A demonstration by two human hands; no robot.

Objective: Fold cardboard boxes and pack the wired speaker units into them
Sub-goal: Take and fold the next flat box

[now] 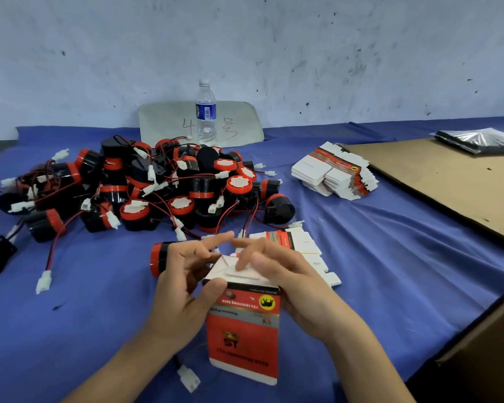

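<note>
We list: one clear water bottle [206, 112], white cap, blue label, upright at the back of the tabletop, in front of a pale board [163, 123] marked "4" that leans on the scuffed wall [303, 53]. One blue cloth [390, 242] covering the tabletop. One flat brown cardboard sheet [448, 181], right side; a stack of dark glossy bags [477, 141] at its far end. One brown carton [483, 344], lower right corner.
</note>
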